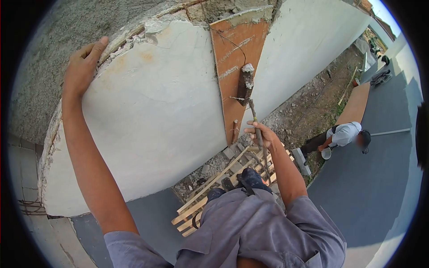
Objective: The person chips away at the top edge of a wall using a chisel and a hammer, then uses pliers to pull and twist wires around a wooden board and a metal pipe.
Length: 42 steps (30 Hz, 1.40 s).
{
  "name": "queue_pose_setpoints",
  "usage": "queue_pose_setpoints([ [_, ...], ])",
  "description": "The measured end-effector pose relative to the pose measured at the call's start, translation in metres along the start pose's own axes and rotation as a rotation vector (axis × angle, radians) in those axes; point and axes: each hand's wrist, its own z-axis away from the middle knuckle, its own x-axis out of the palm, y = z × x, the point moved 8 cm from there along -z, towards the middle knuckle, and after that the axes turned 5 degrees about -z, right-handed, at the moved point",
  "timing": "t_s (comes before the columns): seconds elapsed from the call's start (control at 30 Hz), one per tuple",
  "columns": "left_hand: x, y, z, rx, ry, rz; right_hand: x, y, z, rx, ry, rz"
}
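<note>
My left hand (85, 64) rests on the broken top edge of the white wall (143, 107), its fingers hooked over the rim with nothing visible in them. Lower right of centre, my right hand (262, 134) is around a thin metal bar (253, 109), some fingers extended. The bar's upper end meets a dark block crusted with white mortar (246, 82), which is against an orange-brown board (237, 49) set upright in the wall. A short rod (235, 127) sticks out near the board's lower tip.
A wooden pallet (196, 210) lies under my feet among rubble. To the right, a co-worker (346, 134) bends over with a white bucket (326, 153) beside a grey-painted wall (357, 187). Rough grey plaster (49, 58) lies at upper left. Wires (29, 206) protrude at lower left.
</note>
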Motion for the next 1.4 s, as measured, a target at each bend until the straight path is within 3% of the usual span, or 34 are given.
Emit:
queue_pose_setpoints([
  [0.03,0.000,0.000,0.001,-0.004,0.009,-0.003,-0.007,0.000,-0.005,-0.011,0.022,0.048],
  [0.13,-0.004,0.004,0.002,-0.002,0.053,-0.009,-0.018,-0.036,0.003,-0.256,0.546,1.370],
  [0.37,-0.006,0.006,0.001,-0.013,0.043,-0.019,-0.028,-0.016,-0.003,0.030,0.243,0.605],
  [0.5,0.001,-0.006,-0.001,-0.069,0.041,-0.017,0.000,0.002,0.015,0.002,0.015,0.110],
  [0.6,0.002,-0.001,0.002,-0.103,0.032,-0.011,-0.014,0.004,0.006,0.022,0.024,0.244],
  [0.63,0.001,-0.001,0.002,-0.097,0.037,-0.021,-0.034,-0.007,0.001,-0.045,0.256,0.727],
  [0.73,0.001,-0.004,-0.001,-0.093,0.042,-0.033,-0.042,-0.043,0.019,-0.632,0.706,1.596],
  [0.77,0.000,-0.006,-0.001,-0.099,0.048,-0.031,-0.064,-0.042,0.008,-0.716,0.703,1.602],
  [0.87,-0.002,-0.008,-0.004,-0.069,0.075,-0.068,-0.057,-0.017,0.008,-0.109,0.364,0.702],
  [0.9,-0.002,-0.010,-0.005,-0.074,0.074,-0.064,-0.043,-0.005,0.014,-0.035,0.304,0.394],
  [1.0,0.000,-0.014,-0.005,-0.101,0.064,-0.049,-0.037,0.006,0.009,0.002,0.107,0.076],
  [1.1,0.000,-0.012,-0.004,-0.126,0.039,-0.034,-0.048,-0.034,0.004,-0.367,0.428,1.265],
  [1.2,0.001,-0.013,-0.003,-0.158,0.015,-0.036,-0.044,-0.058,0.021,-0.363,0.808,1.702],
  [1.23,0.000,-0.012,-0.004,-0.137,0.040,-0.048,-0.046,-0.058,0.016,-0.295,0.764,1.722],
  [1.33,-0.002,-0.013,-0.003,-0.110,0.084,-0.075,-0.037,-0.021,0.006,-0.020,0.260,0.674],
  [1.4,-0.001,-0.009,-0.001,-0.130,0.074,-0.052,-0.032,-0.010,0.003,0.021,0.149,0.431],
])
